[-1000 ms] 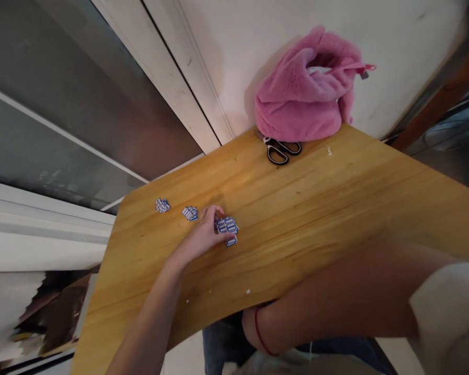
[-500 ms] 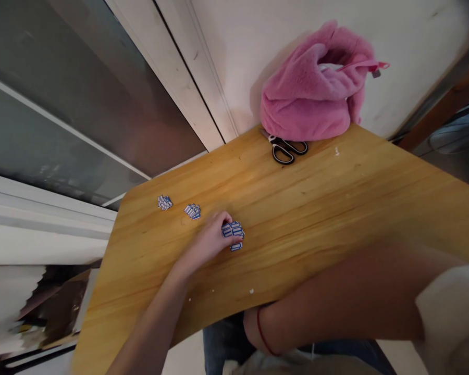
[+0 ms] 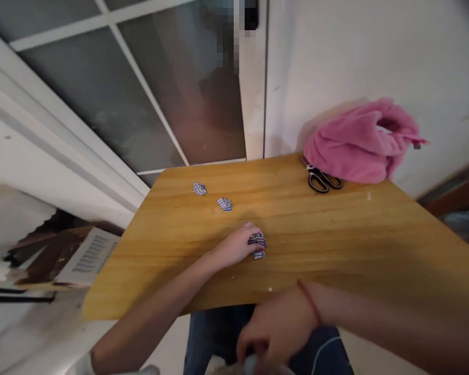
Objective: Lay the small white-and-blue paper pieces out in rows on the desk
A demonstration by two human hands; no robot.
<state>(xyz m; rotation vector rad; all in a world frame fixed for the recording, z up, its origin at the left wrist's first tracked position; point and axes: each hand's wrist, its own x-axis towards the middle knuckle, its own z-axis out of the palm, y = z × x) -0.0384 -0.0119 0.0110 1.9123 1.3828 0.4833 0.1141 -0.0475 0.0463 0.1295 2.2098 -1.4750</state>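
Note:
My left hand [image 3: 240, 245] rests on the wooden table, thumb and fingers closed around a cluster of small blue-and-white rectangular pieces [image 3: 259, 254]. Part of that cluster is hidden by the fingers. Two similar piles lie farther off to the left, a nearer pile [image 3: 224, 203] and a far pile [image 3: 199, 188]. My right hand [image 3: 277, 325], with a red cord at its wrist, is over my lap below the table's front edge. Its fingers are curled, and a pale rounded thing shows at their tips, too blurred to name.
Black-handled scissors [image 3: 323, 181] lie at the table's back, partly under a pink plush bag [image 3: 349, 143] leaning on the wall. A framed glass door [image 3: 203, 104] stands behind the table [image 3: 316, 224]. An open cardboard box [image 3: 88, 258] is at the left. White scraps dot the tabletop.
The camera view has turned, shifting the table's things rightward. My right hand, earlier hidden below the table edge, now shows over my lap. My left hand still holds its cluster.

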